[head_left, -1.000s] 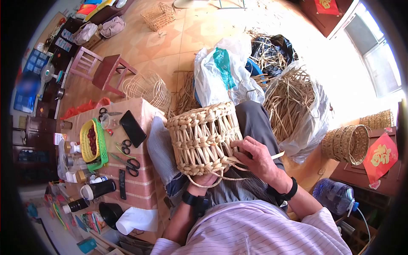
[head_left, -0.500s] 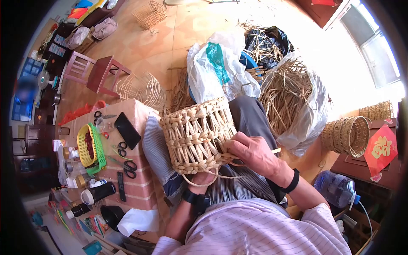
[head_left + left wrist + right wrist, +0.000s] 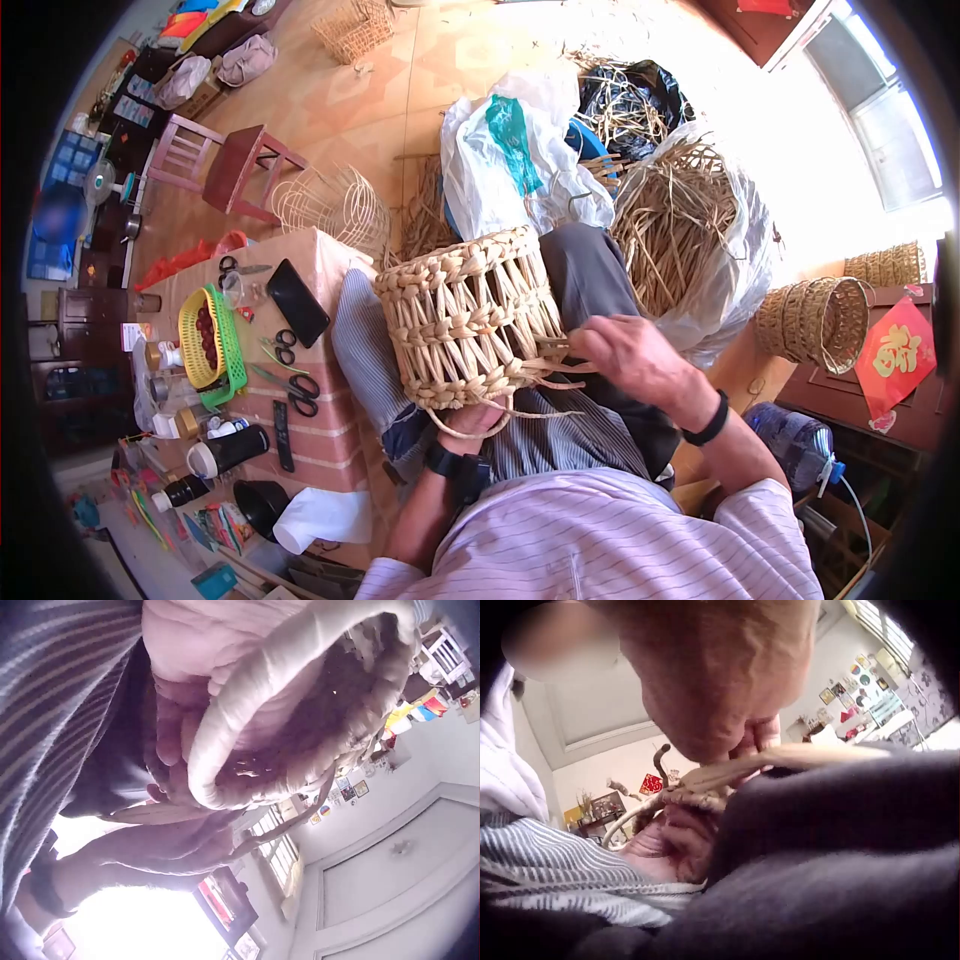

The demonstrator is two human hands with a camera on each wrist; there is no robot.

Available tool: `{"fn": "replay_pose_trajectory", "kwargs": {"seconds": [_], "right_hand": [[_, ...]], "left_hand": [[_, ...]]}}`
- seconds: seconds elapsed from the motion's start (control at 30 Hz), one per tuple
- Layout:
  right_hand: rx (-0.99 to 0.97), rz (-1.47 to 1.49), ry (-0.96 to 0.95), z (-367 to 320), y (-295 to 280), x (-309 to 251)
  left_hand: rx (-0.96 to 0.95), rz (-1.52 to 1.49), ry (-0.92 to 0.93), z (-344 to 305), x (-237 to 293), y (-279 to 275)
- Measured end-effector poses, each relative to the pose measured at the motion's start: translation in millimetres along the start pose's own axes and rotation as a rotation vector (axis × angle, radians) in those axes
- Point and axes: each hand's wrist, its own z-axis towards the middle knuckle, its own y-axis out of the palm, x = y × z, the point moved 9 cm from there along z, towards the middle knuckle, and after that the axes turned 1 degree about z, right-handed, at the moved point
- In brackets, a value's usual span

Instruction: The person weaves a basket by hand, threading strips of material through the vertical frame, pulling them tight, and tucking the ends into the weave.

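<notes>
A woven straw basket lies tilted across the lap, its openwork side facing up. My left hand grips its near end from below; the left wrist view shows that hand partly behind the thick rim. At the basket's right side my right hand pinches a strand, with thumb and fingertips together. Seen from the right wrist, a flat pale strand runs beside the fingers of that hand. Loose ends and a looped strand hang by the near rim; the exact weave under the fingertips is hidden.
On the cloth-covered table at left are scissors, a phone and a yellow-green basket. Ahead stand bags of straw; at right, finished-looking baskets and a water jug.
My right hand has moved a little right, off the basket's side, drawing its fingers outward. The left hand keeps its grip. The whole head view has shifted slightly.
</notes>
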Motion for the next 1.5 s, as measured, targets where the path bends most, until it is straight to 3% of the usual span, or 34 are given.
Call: {"fn": "replay_pose_trajectory", "kwargs": {"seconds": [0.07, 0.13, 0.17, 0.2, 0.27, 0.33, 0.4, 0.47, 0.57, 0.6, 0.67, 0.7, 0.77, 0.83, 0.87, 1.0, 1.13, 1.23, 1.3, 1.47, 1.5], "right_hand": [[-0.030, -0.037, 0.146, -43.1, -10.4, 39.6], [-0.061, -0.084, 0.276, -77.9, -12.3, 66.9], [-0.077, -0.056, 0.306, -81.8, -13.1, 63.4], [-0.093, -0.021, 0.344, -86.1, -11.7, 60.4], [-0.024, -0.028, 0.318, -79.7, -18.5, 60.2], [0.095, 0.000, 0.355, -53.4, -37.8, 45.8], [0.150, 0.073, 0.273, -30.7, -41.7, 30.0], [0.105, 0.141, 0.183, -15.1, -25.8, 17.3], [0.045, -0.012, 0.060, 8.3, -9.0, -2.9], [-0.004, -0.007, 0.086, 10.8, -3.9, 2.2], [-0.100, 0.001, 0.149, 11.7, 8.9, 11.6], [-0.058, 0.036, 0.127, 12.5, 7.1, 11.2], [0.020, 0.105, 0.082, 13.5, 2.4, 10.0], [-0.019, 0.184, 0.236, 11.8, 8.5, 16.6], [-0.039, 0.222, 0.311, 10.3, 11.7, 19.8], [0.068, 0.398, 0.319, 11.4, 22.5, 20.5], [0.045, 0.345, 0.306, 11.3, 14.9, 10.9], [0.141, 0.539, 0.481, -4.8, -2.8, 22.7], [0.188, 0.932, 0.643, -17.9, -7.1, 29.7], [0.277, 1.270, 0.445, -13.7, -5.1, 10.8], [0.290, 1.295, 0.530, -23.0, 3.1, 15.6]], "left_hand": [[-0.034, -0.848, -0.320, -5.9, -22.2, 17.4], [-0.044, -0.478, -0.157, 1.6, -5.8, 3.5], [-0.031, 0.324, 0.150, 8.1, 24.6, -10.4], [-0.064, 0.376, 0.197, 6.1, 25.9, -12.2], [-0.051, 0.185, 0.031, 12.3, 16.0, -12.7], [0.006, 0.366, 0.105, 21.0, 38.8, -35.8], [0.155, 0.709, 0.348, 21.1, 72.1, -44.8], [-0.216, -0.051, -0.012, 28.0, 45.8, -42.8], [-0.362, -0.455, -0.253, 13.9, 34.8, -22.6], [-0.399, -0.368, -0.215, 14.7, 34.7, -25.4], [-0.359, -0.316, -0.209, 21.7, 37.5, -32.0], [-0.338, -0.290, -0.206, 26.1, 39.7, -36.1], [-0.185, -0.632, -0.300, 33.2, 42.4, -37.9], [-0.040, -1.016, -0.424, 37.9, 45.8, -37.6], [0.021, -1.030, -0.358, 51.4, 55.0, -43.5], [0.199, -1.195, -0.424, 89.5, 75.1, -72.5], [0.379, -1.406, -0.517, 91.4, 71.6, -71.2], [0.420, -1.529, -0.623, 71.7, 60.6, -75.2], [0.383, -1.714, -0.659, 38.6, 35.0, -60.5], [0.502, -1.980, -0.731, 1.7, -0.9, -41.2], [0.497, -1.953, -0.715, -2.6, -5.3, -37.3]]}}
